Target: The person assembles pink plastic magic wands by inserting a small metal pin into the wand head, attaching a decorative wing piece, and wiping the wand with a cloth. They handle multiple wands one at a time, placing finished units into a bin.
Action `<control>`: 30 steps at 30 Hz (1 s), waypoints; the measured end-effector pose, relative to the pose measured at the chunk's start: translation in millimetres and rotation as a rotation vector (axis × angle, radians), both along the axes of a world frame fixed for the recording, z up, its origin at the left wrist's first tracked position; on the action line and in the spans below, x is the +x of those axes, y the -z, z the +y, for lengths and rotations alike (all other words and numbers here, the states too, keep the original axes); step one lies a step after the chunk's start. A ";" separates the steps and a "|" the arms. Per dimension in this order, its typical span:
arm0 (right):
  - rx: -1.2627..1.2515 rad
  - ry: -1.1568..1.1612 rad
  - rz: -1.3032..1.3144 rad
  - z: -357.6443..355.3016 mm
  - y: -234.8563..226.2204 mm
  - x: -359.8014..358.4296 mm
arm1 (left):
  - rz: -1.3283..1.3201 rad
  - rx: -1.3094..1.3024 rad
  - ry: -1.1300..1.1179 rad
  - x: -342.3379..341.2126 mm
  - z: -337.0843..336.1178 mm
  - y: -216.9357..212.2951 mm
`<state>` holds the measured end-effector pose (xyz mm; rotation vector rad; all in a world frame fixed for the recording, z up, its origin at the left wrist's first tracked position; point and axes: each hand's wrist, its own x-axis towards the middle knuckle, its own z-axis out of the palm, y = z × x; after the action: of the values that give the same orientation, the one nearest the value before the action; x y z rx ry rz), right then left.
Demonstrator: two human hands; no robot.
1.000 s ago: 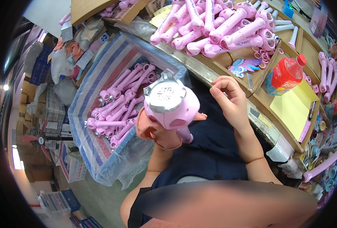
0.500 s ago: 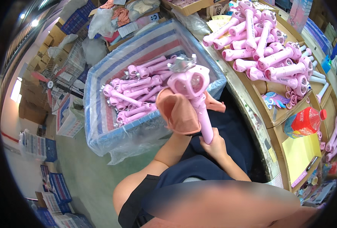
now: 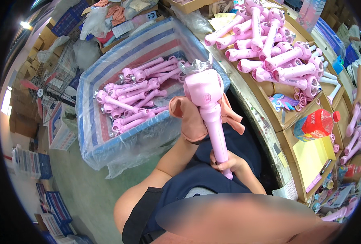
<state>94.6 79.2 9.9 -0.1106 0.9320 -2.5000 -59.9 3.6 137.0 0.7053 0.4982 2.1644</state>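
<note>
Wand [image 3: 210, 110], pink plastic toy with a silver crown on its round head, held over the lap between both hands. Long axis runs near upright in the picture: head up toward the bin [image 3: 107, 140], handle tip down toward the body.

Left hand [image 3: 190, 120], in a peach cloth glove, sits beside the wand's neck just below the head, to the wand's left; fingers curl against the shaft, though whether they fully close round it cannot be told from this side. Right hand [image 3: 228, 162] is bare and clenched round the bottom end of the handle. So the head lies above and away from both hands, the left hand being the nearer to it.

Bin, lined with clear plastic and striped blue and red, stands just beyond the wand's head and to its left, holding many like wands [image 3: 135, 97]. Worktop [image 3: 286, 134] lies to the wand's right, with a heap of pink wand bodies [image 3: 274, 53] and a red bottle [image 3: 316, 124].

Against half a second ago: the wand's head stood closer to the bin's near corner and the shaft leaned more; now it stands straighter and the glove has slid clear of the head. A second ago the head faced the camera flat-on and the right hand was off the wand, raised near the worktop.
</note>
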 end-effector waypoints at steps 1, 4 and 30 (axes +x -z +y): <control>-0.027 -0.018 -0.010 0.6 -3.0 -0.7 | -0.074 -0.020 -0.023 1.0 0.9 1.1; 0.091 0.060 -0.025 -0.5 -17.5 -2.7 | -0.038 0.009 0.054 2.7 3.8 2.7; 1.233 0.748 -0.091 -38.2 -25.8 -13.4 | 0.083 -0.099 0.150 -12.2 8.7 -2.1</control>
<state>81.2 41.0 35.7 0.8577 2.5933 -1.9242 -72.1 12.4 139.2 0.7554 0.5730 1.9636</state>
